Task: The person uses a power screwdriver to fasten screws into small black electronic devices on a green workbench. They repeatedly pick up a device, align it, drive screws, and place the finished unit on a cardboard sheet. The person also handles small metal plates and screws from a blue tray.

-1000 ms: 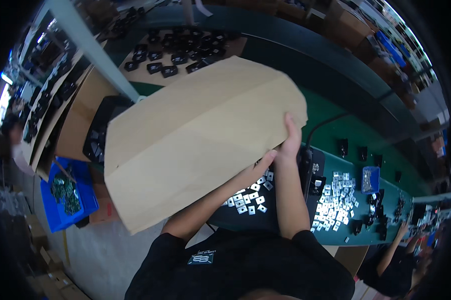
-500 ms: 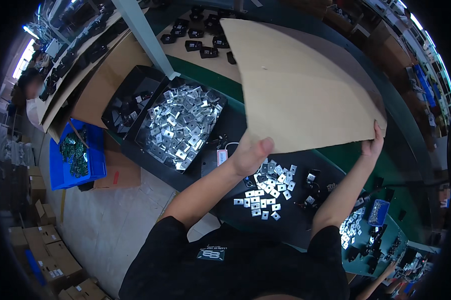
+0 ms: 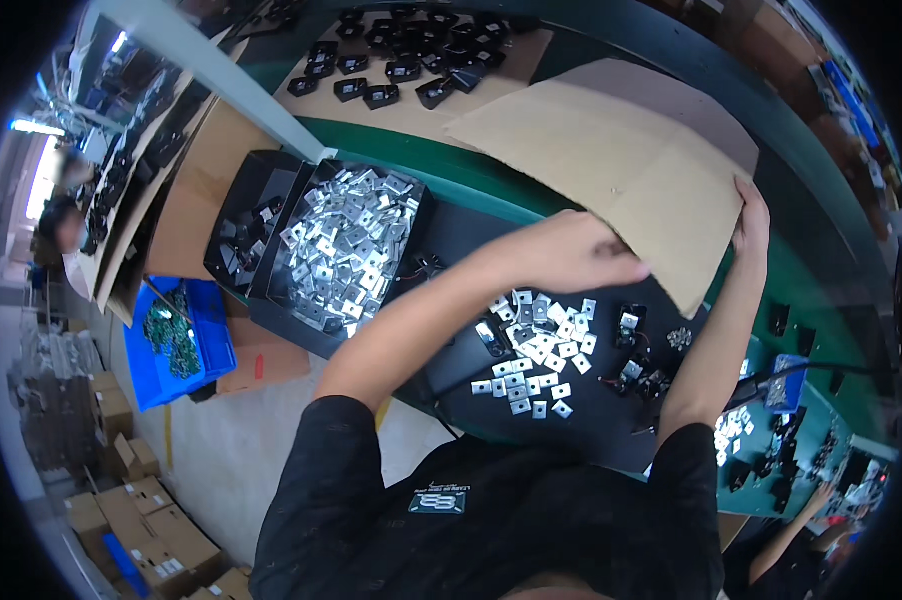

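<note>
A large brown cardboard sheet (image 3: 611, 165) is held up over the far side of the black work surface, tilted, with one corner pointing down toward me. My left hand (image 3: 581, 252) is closed on its near left edge, fingers partly hidden. At the right edge, my right hand (image 3: 752, 218) grips the same sheet, fingertips showing on its face. Below the sheet lie loose small silver metal plates (image 3: 531, 345), spread on the black surface. Small black parts with wires (image 3: 633, 350) lie to their right, beside a little heap of tiny metal pieces (image 3: 679, 339).
A black tray (image 3: 306, 325) full of silver plates stands left, beside another black tray (image 3: 233, 235). Many black housings (image 3: 403, 70) lie on cardboard at the back. A blue bin (image 3: 161, 355) with green boards stands lower left. Another person's arm (image 3: 796, 525) reaches in at lower right.
The cardboard sheet has swung down and tilted away, uncovering more black housings behind it. My left hand has moved right and farther away along with it; my right hand still grips the right edge.
</note>
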